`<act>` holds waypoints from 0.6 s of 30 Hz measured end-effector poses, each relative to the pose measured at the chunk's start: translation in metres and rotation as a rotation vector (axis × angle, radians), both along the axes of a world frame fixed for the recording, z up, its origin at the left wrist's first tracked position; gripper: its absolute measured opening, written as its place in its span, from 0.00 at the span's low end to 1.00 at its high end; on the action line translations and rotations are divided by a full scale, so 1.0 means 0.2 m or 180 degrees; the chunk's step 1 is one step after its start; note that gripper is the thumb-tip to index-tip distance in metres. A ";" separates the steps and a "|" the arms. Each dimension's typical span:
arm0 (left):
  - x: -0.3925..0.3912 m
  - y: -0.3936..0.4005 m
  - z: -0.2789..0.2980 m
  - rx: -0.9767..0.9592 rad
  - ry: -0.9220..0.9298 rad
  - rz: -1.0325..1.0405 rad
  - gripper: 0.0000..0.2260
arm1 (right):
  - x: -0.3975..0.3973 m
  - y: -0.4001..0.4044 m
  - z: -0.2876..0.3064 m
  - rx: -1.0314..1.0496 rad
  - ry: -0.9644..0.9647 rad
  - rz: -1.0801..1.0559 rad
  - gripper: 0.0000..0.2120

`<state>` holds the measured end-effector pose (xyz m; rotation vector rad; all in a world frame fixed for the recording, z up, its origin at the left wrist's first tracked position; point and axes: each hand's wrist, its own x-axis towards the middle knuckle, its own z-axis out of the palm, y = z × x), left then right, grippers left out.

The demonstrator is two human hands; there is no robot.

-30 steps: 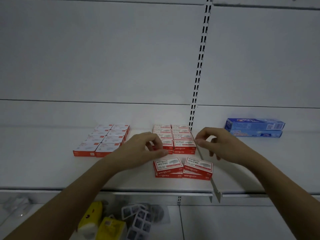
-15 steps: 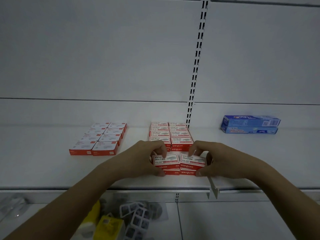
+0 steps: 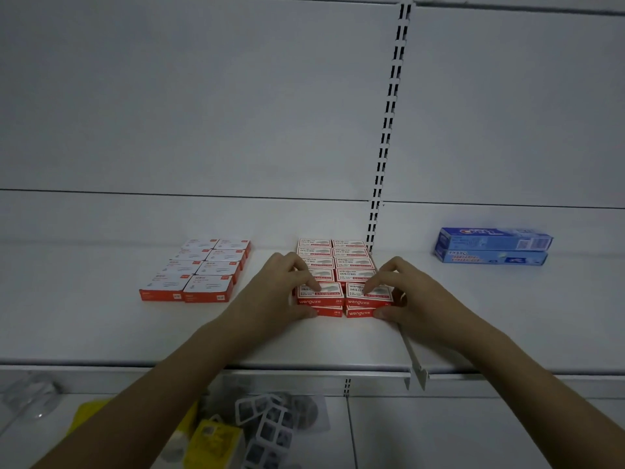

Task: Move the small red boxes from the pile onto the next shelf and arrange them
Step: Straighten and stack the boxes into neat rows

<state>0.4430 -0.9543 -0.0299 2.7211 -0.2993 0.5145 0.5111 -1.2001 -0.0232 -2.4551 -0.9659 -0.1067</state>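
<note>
Red boxes [image 3: 345,301] front row of stack on shelf [image 3: 101,333], long sides crosswise | left hand [image 3: 280,292] pinches left pair, right hand [image 3: 402,292] pinches right pair | rows behind lie straight ahead, touching

Illumination is dim and even, with a cool grey-blue cast over the white back panel [image 3: 203,96]. No direct light source is visible. Shadows are soft: a faint dark band runs under the shelf [image 3: 101,333] front edge, and the lower level is darker. No glare, except a weak highlight on a clear plastic item [image 3: 32,397] at lower left. Wide-angle distortion bends the horizontal panel seams and tilts the slotted upright [image 3: 389,130]. Detail is soft overall; print on the red boxes [image 3: 351,265] is partly legible, while the lower corners and forearms are blurred.
</note>
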 end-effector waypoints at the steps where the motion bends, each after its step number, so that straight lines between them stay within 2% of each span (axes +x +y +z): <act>1: 0.00 0.00 0.00 0.0014 -0.0009 0.0039 0.16 | 0.00 0.00 0.00 0.0006 -0.0009 0.0034 0.14; 5: 0.01 -0.03 -0.01 -0.0073 -0.0074 0.0286 0.20 | 0.00 0.02 0.00 0.0073 -0.0028 0.0039 0.15; 9: 0.00 -0.03 0.00 -0.0675 0.0299 0.0731 0.28 | 0.00 -0.01 0.01 0.0226 0.0227 -0.0238 0.17; 12: 0.00 -0.02 0.00 -0.0921 0.0670 0.0798 0.24 | 0.01 -0.02 0.02 0.0137 0.0389 -0.0379 0.16; 15: 0.01 -0.03 0.00 -0.1000 0.0672 0.0696 0.19 | 0.02 0.00 0.02 0.0023 0.0439 -0.0337 0.16; 18: 0.01 -0.02 0.03 -0.1011 0.0872 0.0688 0.19 | 0.02 -0.01 0.05 -0.0120 0.0600 -0.0323 0.17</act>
